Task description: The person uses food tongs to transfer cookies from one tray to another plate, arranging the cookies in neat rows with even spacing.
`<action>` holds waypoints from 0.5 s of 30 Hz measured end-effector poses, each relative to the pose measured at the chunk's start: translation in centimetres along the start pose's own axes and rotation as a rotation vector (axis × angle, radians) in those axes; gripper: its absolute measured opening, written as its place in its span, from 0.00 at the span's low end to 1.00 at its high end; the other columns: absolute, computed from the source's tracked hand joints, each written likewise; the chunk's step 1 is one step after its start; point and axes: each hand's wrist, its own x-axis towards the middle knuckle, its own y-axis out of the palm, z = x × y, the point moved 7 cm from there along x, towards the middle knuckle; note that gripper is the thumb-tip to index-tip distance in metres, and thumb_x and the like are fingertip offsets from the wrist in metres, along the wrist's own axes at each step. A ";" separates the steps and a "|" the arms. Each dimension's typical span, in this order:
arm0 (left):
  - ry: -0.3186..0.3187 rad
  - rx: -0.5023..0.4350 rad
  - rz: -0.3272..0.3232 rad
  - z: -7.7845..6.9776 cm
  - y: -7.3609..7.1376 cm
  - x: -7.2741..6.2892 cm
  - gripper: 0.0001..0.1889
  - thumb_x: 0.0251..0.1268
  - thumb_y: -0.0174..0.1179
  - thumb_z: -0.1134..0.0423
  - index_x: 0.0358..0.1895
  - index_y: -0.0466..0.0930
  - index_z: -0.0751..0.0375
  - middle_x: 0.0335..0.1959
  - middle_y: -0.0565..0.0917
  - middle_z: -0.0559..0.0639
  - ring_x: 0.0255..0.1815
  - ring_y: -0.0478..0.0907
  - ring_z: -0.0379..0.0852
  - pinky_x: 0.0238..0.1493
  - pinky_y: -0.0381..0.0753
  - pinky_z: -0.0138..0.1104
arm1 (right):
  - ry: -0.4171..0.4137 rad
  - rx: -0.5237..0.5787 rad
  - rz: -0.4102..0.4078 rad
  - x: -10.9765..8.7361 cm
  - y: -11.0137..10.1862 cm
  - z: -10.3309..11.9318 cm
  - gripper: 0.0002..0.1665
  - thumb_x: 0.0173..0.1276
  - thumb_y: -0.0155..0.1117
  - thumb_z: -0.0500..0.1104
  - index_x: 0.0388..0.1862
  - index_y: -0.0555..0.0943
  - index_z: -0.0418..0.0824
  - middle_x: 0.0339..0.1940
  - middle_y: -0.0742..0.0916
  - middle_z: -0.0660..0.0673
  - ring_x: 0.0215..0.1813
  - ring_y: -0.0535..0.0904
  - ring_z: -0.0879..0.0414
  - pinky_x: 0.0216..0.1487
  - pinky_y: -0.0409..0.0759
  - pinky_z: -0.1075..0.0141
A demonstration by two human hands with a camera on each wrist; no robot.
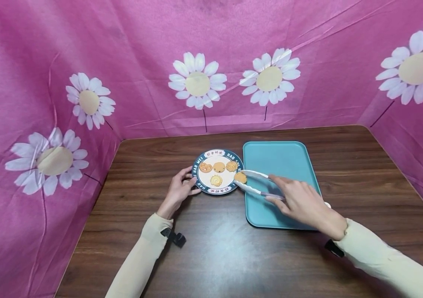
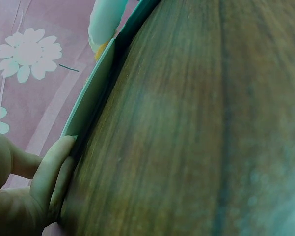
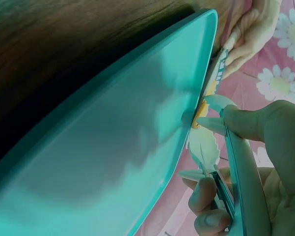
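My left hand (image 1: 179, 188) holds the left edge of a round plate (image 1: 199, 163) with a dark blue lettered rim. In the left wrist view its fingertips touch the plate's edge (image 2: 91, 91). Several cookies lie on the plate, among them a pretzel-shaped one (image 1: 206, 167), a swirled one (image 1: 231, 167) and a pale flower-shaped one (image 1: 216, 181). My right hand (image 1: 302, 200) grips white-tipped tongs (image 1: 251, 189). Between the tong tips is a round golden cookie (image 1: 240, 178), at the plate's right rim beside the tray. Whether it touches the plate cannot be told.
A turquoise rectangular tray (image 1: 278, 157) lies right of the plate, under the tongs and right hand. Both stand on a brown wood-grain table (image 1: 211, 256). A pink cloth (image 1: 140, 62) with white daisies hangs behind and along the sides.
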 end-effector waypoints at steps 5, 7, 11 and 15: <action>-0.001 0.000 -0.004 0.0 0.0 0.0 0.30 0.78 0.52 0.76 0.79 0.63 0.62 0.56 0.70 0.60 0.42 0.80 0.41 0.47 0.97 0.36 | -0.043 -0.017 -0.012 0.5 -0.1 0.7 0.37 0.71 0.71 0.58 0.69 0.77 0.38 0.45 0.90 0.38 0.22 0.69 0.61 0.17 0.68 0.74; 0.001 -0.005 -0.007 0.0 -0.1 0.0 0.30 0.78 0.52 0.76 0.79 0.63 0.62 0.56 0.70 0.60 0.42 0.79 0.41 0.47 0.97 0.36 | -0.057 -0.024 -0.016 0.9 -0.2 1.0 0.36 0.71 0.71 0.58 0.68 0.78 0.37 0.46 0.91 0.39 0.22 0.70 0.61 0.16 0.70 0.73; 0.009 -0.016 -0.007 -0.1 0.0 0.1 0.30 0.77 0.51 0.77 0.79 0.63 0.63 0.55 0.70 0.60 0.42 0.79 0.41 0.45 0.97 0.35 | -0.076 -0.033 -0.006 1.5 -0.1 1.5 0.35 0.70 0.71 0.58 0.67 0.78 0.38 0.43 0.90 0.40 0.23 0.71 0.60 0.15 0.73 0.70; 0.015 -0.028 0.003 0.0 0.1 0.1 0.30 0.77 0.51 0.77 0.79 0.62 0.64 0.55 0.71 0.59 0.41 0.79 0.40 0.42 0.97 0.33 | -0.104 -0.043 0.002 2.0 -0.1 2.0 0.34 0.71 0.71 0.57 0.67 0.78 0.38 0.40 0.89 0.41 0.23 0.72 0.59 0.14 0.75 0.67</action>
